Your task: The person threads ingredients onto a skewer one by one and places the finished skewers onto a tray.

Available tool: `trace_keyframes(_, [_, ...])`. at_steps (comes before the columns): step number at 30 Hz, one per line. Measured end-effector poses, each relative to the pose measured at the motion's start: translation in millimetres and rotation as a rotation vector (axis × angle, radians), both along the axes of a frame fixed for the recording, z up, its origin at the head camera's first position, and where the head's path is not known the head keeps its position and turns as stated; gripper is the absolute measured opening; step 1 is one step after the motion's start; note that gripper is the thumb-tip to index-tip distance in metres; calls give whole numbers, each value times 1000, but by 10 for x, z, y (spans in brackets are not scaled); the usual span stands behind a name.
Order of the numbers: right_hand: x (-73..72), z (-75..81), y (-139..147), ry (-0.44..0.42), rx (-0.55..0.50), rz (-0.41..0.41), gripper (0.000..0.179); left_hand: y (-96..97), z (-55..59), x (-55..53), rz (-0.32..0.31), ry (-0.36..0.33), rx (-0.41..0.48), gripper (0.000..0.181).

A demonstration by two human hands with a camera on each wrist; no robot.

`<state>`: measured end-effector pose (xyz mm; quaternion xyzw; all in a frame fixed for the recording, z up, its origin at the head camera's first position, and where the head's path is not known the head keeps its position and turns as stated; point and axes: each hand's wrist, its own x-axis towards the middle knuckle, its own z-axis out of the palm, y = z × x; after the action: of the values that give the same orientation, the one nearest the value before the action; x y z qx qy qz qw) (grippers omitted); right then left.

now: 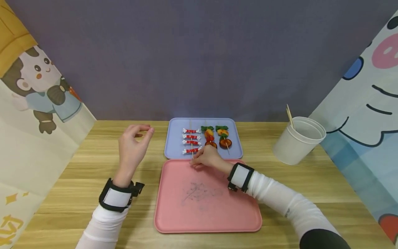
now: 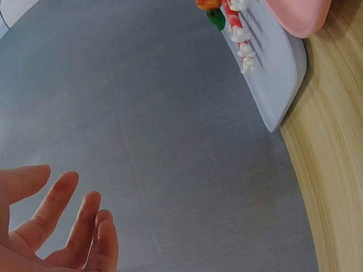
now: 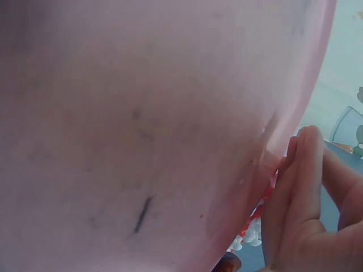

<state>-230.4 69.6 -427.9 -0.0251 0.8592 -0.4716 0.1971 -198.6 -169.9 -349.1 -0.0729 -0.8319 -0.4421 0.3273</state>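
On the blue tray (image 1: pixel 174 152) lies a skewer (image 1: pixel 192 146) threaded with several red, white-ended pieces shaped like wrapped candies. My right hand (image 1: pixel 208 158) pinches its near end at the tray's front edge, above the back of the pink tray (image 1: pixel 208 218). Thumb and fingers come together in the right wrist view, where the stick itself is hidden. Two other skewers lie to the right: one skewer (image 1: pixel 209 135) partly behind my hand, and another skewer (image 1: pixel 224 138) with green, yellow and brown pieces. Raised left of the trays, my left hand (image 1: pixel 133 145) holds nothing, its fingers loosely bent.
A white bucket (image 1: pixel 289 147) with thin wooden sticks (image 1: pixel 290 116) stands at the right on the wooden table (image 1: pixel 140 207). A grey wall (image 1: pixel 199 62) rises behind the trays. Printed panels flank both sides. Dark marks show on the pink tray.
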Motion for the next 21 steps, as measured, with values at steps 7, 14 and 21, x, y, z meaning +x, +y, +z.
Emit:
trace_keyframes(7, [-8,31,-34,-13,27,24,24,-24,3,-13,-5,-1,9,21])
trace_keyframes(14, [-29,32,-53,19,121,80,24,-17,2,-3,-5,-6,3,21])
trace_keyframes(21, [-42,-10,-46,71,170,112,25,10,-20,-7,-24,-5,-15,20])
